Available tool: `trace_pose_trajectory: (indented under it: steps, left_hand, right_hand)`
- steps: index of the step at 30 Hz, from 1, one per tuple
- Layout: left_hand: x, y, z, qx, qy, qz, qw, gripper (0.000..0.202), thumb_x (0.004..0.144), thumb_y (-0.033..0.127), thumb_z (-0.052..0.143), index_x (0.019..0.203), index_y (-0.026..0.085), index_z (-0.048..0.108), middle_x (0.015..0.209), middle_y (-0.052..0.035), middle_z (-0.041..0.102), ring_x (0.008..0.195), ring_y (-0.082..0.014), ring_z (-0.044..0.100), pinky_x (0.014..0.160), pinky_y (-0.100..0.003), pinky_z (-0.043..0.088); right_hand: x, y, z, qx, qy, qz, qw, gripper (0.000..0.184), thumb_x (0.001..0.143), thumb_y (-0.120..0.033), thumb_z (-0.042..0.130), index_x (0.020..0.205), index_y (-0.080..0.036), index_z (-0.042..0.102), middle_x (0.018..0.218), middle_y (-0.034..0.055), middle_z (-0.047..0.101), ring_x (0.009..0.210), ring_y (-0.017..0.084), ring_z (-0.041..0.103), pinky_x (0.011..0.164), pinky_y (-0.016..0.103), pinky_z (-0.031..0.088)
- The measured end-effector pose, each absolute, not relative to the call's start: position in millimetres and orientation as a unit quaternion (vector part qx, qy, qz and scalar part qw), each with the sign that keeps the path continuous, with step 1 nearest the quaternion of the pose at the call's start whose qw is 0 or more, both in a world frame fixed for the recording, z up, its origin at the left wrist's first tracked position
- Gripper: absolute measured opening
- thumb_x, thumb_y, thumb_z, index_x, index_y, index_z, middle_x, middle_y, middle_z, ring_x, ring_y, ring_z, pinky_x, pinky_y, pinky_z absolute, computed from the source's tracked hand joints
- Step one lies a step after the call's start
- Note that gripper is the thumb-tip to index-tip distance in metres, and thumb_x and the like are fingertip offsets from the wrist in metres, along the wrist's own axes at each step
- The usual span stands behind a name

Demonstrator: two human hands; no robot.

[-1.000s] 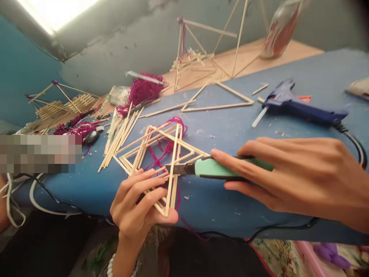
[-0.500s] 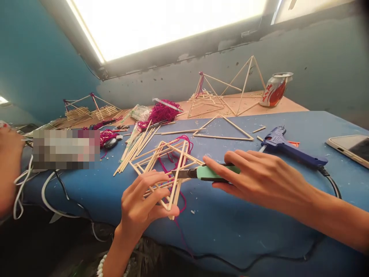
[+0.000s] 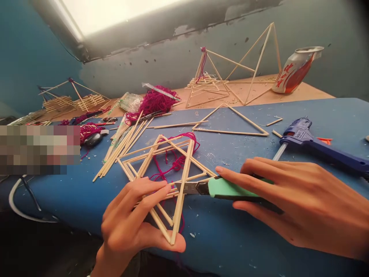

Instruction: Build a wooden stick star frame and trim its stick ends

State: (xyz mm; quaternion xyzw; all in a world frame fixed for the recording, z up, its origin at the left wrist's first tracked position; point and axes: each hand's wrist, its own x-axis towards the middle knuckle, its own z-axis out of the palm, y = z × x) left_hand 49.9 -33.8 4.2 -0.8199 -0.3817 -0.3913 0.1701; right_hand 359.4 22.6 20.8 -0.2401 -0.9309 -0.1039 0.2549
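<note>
My left hand (image 3: pixel 135 219) grips the near corner of a flat frame of thin wooden sticks (image 3: pixel 164 161), fingers on top and thumb under it. Magenta yarn (image 3: pixel 175 161) is tangled through the frame. My right hand (image 3: pixel 291 200) is closed on a green utility knife (image 3: pixel 227 189). The knife's blade (image 3: pixel 187 187) points left and touches the sticks right by my left fingertips. The frame lies on a blue table (image 3: pixel 236 238) near its front edge.
A blue glue gun (image 3: pixel 317 148) lies at the right. Loose sticks (image 3: pixel 121 148), a flat stick triangle (image 3: pixel 230 123), a magenta yarn pile (image 3: pixel 155 100), stick pyramids (image 3: pixel 230 77) and a tilted can (image 3: pixel 296 69) lie farther back. White cable (image 3: pixel 25 207) hangs at the left edge.
The view has shifted and come closer. Both hands keep their hold; the knife blade stays at the sticks by my left fingers.
</note>
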Motion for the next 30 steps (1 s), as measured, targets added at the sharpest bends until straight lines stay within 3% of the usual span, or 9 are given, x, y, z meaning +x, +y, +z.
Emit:
trace_pose_trajectory:
  steps: [6,11,16,23,30]
  left_hand:
    - [43.9,-41.2,-2.1,-0.815,-0.424,-0.373,0.131,0.052,0.092,0.073,0.058,0.110,0.026,0.072,0.102,-0.0055,0.078,0.096,-0.0236,0.075,0.101,-0.044,0.062]
    - [44.3,-39.5,-1.7,-0.807,-0.422,-0.398,0.113,0.049,0.090,0.075,0.062,0.098,0.027,0.069,0.100,-0.0061,0.078,0.092,-0.0237,0.076,0.090,-0.048,0.066]
    - [50.7,-34.3,8.0,-0.825,-0.402,-0.380,0.117,0.046,0.091,0.070,0.066,0.098,0.025,0.065,0.097,-0.0056,0.079,0.089,-0.0208,0.078,0.086,-0.041,0.068]
    - [51.0,-31.8,9.9,-0.802,-0.412,-0.412,0.136,0.036,0.089,0.055,0.079,0.104,0.022,0.073,0.103,-0.0045,0.082,0.093,-0.0228,0.079,0.107,-0.050,0.054]
    - [65.6,-30.5,3.5,-0.810,-0.363,-0.455,0.074,0.026,0.093,0.038,0.079,0.100,0.014,0.076,0.109,-0.0092,0.082,0.090,-0.0222,0.077,0.084,-0.040,0.061]
  right_hand:
    - [354.4,15.8,13.2,-0.271,-0.926,-0.099,0.244,0.041,0.111,-0.034,0.040,0.147,-0.019,0.053,0.088,0.0029,0.061,0.063,0.016,0.056,0.055,0.031,0.038]
    - [349.6,8.8,7.3,-0.298,-0.915,-0.102,0.251,0.041,0.110,-0.033,0.047,0.149,-0.024,0.055,0.087,0.0009,0.057,0.063,0.015,0.052,0.058,0.031,0.037]
    - [348.0,5.2,6.1,-0.310,-0.913,-0.100,0.244,0.043,0.109,-0.035,0.050,0.150,-0.021,0.055,0.094,0.0030,0.060,0.067,0.013,0.057,0.062,0.029,0.042]
    - [348.5,-4.6,14.4,-0.362,-0.902,-0.104,0.210,0.046,0.109,-0.033,0.051,0.152,-0.017,0.051,0.099,0.0039,0.061,0.064,0.011,0.058,0.061,0.025,0.046]
    - [340.8,-32.1,16.0,-0.440,-0.875,-0.055,0.193,0.052,0.106,-0.022,0.055,0.156,-0.018,0.046,0.099,0.0047,0.058,0.081,0.015,0.058,0.073,0.026,0.049]
